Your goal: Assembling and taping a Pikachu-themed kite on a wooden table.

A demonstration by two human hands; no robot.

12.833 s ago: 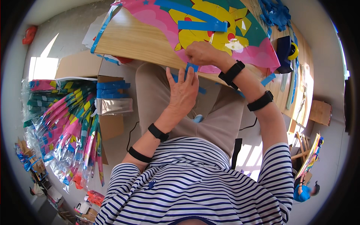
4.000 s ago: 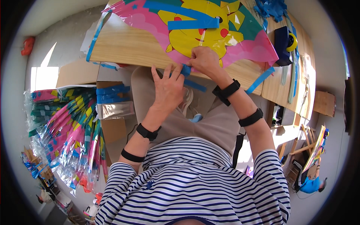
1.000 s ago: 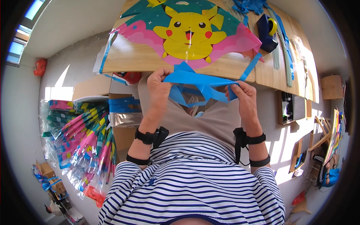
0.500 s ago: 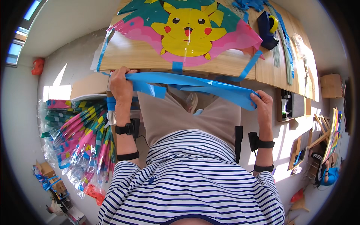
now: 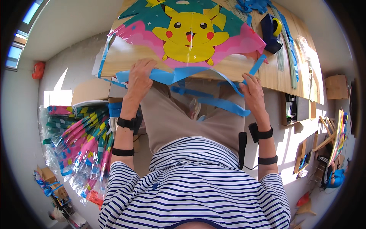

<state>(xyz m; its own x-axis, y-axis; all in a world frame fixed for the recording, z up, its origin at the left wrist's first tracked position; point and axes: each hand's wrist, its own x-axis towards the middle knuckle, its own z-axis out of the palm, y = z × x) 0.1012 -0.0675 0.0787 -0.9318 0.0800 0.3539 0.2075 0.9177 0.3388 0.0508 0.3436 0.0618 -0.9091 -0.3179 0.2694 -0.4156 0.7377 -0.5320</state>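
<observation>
A flat plastic kite (image 5: 187, 51) with a yellow cartoon figure on pink and green lies on the wooden table (image 5: 126, 53). A long blue ribbon (image 5: 192, 71) runs along the table's near edge, below the kite, and part of it hangs in loops over my lap. My left hand (image 5: 139, 81) is closed over the ribbon near its left end, at the table edge. Farther right, my right hand (image 5: 254, 94) pinches the ribbon at the edge, beside a blue strip (image 5: 257, 65) that slants up to the kite's right corner.
A dark blue tape dispenser (image 5: 269, 41) stands right of the kite, near thin rods (image 5: 295, 72) and more blue ribbon (image 5: 256, 4). Plastic-wrapped kites (image 5: 78, 137) are heaped at my left. An open drawer (image 5: 290, 107) juts out at right. Another person (image 5: 335, 178) sits far right.
The ribbon, stretched between my hands over my lap, has moved up to the table edge and slackened. My left hand has moved right and up; my right hand has moved left and up.
</observation>
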